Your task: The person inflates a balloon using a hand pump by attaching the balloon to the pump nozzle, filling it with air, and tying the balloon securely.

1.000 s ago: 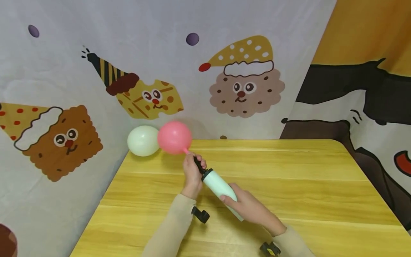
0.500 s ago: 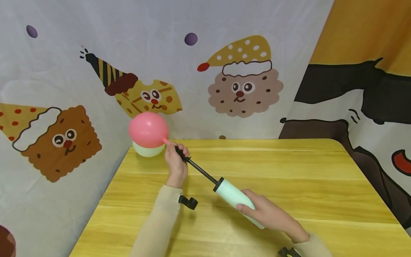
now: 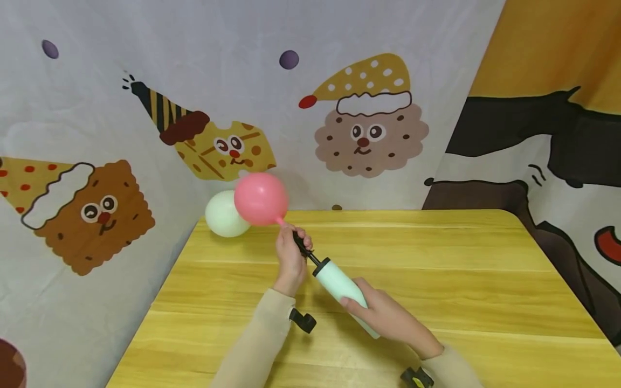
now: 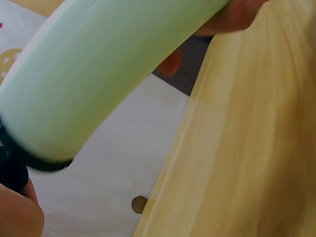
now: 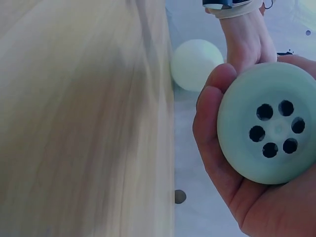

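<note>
My left hand (image 3: 291,254) grips the black handle end of a balloon pump (image 3: 342,285), together with the neck of a pink balloon (image 3: 262,199). The balloon is round and inflated, pointing up and left from the hand. Around the pump's mint-green barrel curls my right hand (image 3: 388,312). A short stretch of black rod (image 3: 315,260) shows between handle and barrel. In the right wrist view the barrel's end cap (image 5: 276,131) has several dark holes, with fingers wrapped about it. The barrel (image 4: 98,74) crosses the left wrist view.
A pale green balloon (image 3: 225,215) sits at the table's back left corner, partly behind the pink one. The wooden table (image 3: 461,269) meets a cartoon-printed cloth (image 3: 301,140) at the back. Each forearm wears a black wrist camera (image 3: 303,321).
The pump's rod slid out as the hands drew apart, then mostly back in as they came together. The pink balloon swung left over the green one, then returned right; it looks slightly bigger.
</note>
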Tool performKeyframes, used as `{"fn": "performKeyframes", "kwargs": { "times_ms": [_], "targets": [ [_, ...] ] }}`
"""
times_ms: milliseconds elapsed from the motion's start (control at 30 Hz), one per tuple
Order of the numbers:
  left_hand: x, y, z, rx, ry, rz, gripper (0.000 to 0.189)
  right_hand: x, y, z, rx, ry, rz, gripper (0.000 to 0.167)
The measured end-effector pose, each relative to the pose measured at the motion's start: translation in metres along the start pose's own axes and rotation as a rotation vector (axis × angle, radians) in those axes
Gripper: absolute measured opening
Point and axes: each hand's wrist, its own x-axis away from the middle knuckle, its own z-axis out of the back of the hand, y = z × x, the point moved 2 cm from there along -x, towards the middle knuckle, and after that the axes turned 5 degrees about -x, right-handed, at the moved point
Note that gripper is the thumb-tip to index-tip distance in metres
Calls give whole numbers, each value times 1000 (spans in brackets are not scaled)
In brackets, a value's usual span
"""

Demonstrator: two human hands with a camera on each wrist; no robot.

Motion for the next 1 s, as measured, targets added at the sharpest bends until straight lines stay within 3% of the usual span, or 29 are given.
{"fn": "performKeyframes", "kwargs": {
  "times_ms": [200, 400, 633, 1000],
  "targets": [
    [8, -7, -4, -46, -47, -2, 31, -8, -4, -2, -26, 12, -2, 59],
    [6, -4, 1, -48, -7, -11, 31, -10, -8, -4, -59, 5, -11, 61],
    [-8, 5, 8, 24, 62, -18, 28, 0, -4, 1, -63, -18, -20, 57],
    [-30, 36, 35, 133, 158, -107, 30, 28, 13, 20, -31, -81, 6, 52]
  ]
}}
